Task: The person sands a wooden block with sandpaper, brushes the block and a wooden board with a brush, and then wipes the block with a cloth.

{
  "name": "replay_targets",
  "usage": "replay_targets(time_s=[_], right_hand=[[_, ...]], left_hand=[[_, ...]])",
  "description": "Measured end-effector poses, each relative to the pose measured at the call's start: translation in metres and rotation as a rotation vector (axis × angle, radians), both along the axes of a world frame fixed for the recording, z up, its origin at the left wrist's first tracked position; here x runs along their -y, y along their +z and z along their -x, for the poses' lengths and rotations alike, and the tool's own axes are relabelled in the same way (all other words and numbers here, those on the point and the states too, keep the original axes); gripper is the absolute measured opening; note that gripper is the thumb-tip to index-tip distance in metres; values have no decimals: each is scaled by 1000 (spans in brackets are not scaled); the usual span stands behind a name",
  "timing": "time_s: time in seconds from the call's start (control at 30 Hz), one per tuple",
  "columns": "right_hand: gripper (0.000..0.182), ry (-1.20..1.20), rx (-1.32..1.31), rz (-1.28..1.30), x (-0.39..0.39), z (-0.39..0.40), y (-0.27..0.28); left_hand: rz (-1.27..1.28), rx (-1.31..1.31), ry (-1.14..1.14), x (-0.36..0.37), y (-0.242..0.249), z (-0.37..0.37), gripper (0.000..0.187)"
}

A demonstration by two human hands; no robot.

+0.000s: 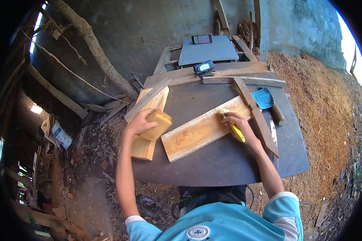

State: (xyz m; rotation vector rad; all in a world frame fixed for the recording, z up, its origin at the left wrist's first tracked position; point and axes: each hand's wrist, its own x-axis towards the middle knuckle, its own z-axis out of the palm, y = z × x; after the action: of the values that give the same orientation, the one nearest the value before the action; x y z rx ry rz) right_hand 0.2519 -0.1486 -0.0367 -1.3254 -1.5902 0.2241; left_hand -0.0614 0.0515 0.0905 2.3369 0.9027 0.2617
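Observation:
My left hand [141,123] is wrapped round a small wooden block [159,125], slightly blurred, above a light board [142,148] at the table's left side. In my right hand [237,123] is a yellow-handled brush [236,130], its pale bristles over the upper right part of a long flat board [201,131]. That board lies slanted across the dark table [213,170], with small marks along its edges. A dark wooden strip [261,122] lies by its right end.
A blue sheet [263,98] and a short round stick [277,114] lie at the right. Wooden bars and a black device [204,68] are at the back. Beyond them a phone [202,39] stands on a grey panel [208,51]. Sawdust [309,92] is heaped at the right.

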Motion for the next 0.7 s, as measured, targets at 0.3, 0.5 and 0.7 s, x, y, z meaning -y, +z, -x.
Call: replay_targets(time_s=[0.3,0.5,0.7], right_hand=[[32,219,-277,162,3,44,15],[14,31,-441,-44,-34,57,45],[16,109,-558,292,-32,48,16]], left_hand=[[-282,-351,-263,33,-31,-87,65],[-161,-368,-261,19,-31,-92,73],[-103,-328,-259,5,-34,-96,70]])
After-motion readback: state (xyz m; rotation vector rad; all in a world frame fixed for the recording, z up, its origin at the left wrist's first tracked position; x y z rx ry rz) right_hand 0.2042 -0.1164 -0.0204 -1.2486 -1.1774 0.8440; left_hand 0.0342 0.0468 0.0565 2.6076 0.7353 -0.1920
